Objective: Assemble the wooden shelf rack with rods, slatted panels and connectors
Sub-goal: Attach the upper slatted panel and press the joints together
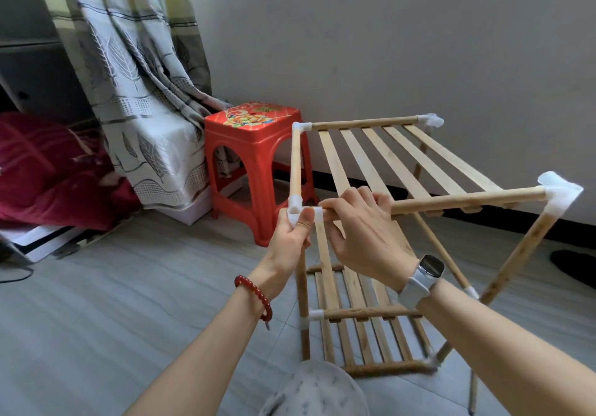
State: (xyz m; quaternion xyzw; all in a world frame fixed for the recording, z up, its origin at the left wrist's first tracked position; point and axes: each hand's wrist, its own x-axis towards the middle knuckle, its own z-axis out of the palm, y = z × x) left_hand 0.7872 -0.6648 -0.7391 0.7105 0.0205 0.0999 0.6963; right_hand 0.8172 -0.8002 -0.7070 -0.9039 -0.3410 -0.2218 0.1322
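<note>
A wooden shelf rack stands on the floor by the wall. Its top slatted panel point(396, 157) is framed by rods with white plastic connectors at the corners. My left hand point(292, 238) grips the near-left corner connector point(295, 210), thumb pressed on its side. My right hand point(364, 228) curls over the front rod point(467, 201) just right of that connector. White connectors sit at the near-right corner point(559, 194) and the two far corners point(430, 120). Lower slatted panels point(364, 335) hang below, partly hidden by my arms.
A red plastic stool point(254, 145) stands just left of the rack, close to its far-left corner. A patterned curtain point(145, 93) and a red blanket point(48, 167) lie further left. The white wall runs behind the rack. Grey floor point(129, 303) spreads to the left.
</note>
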